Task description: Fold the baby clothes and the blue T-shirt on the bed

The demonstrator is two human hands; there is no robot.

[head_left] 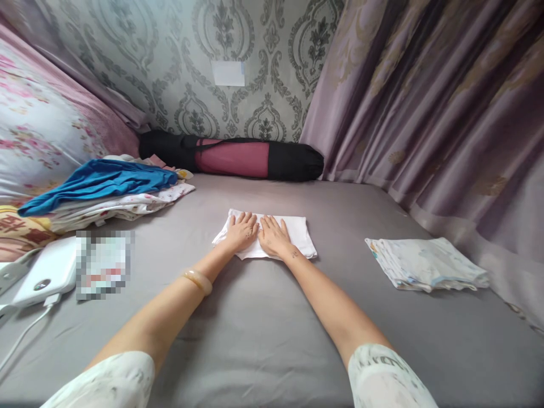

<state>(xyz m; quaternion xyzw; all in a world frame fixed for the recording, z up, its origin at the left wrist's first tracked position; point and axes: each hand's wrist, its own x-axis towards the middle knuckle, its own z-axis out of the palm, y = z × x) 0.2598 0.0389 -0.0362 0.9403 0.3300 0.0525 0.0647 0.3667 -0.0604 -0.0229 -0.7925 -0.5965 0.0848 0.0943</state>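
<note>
A folded white cloth [300, 232] lies flat on the grey bed sheet [255, 323], near the middle of the view. My left hand [243, 231] rests palm down on its left part, fingers stretched out and pointing away from me. Close beside it, my right hand [274, 235] lies flat on the middle of the same cloth with its fingers spread. Neither hand grips anything. Part of the cloth is hidden under both palms.
Folded patterned cloths [427, 263] lie at the right. At the left are a blue garment [114, 180] on a clothes pile, a white power bank [46, 272] with a cable, and a blurred packet [106, 263]. A black and red long bag [233, 158] lies by the wall.
</note>
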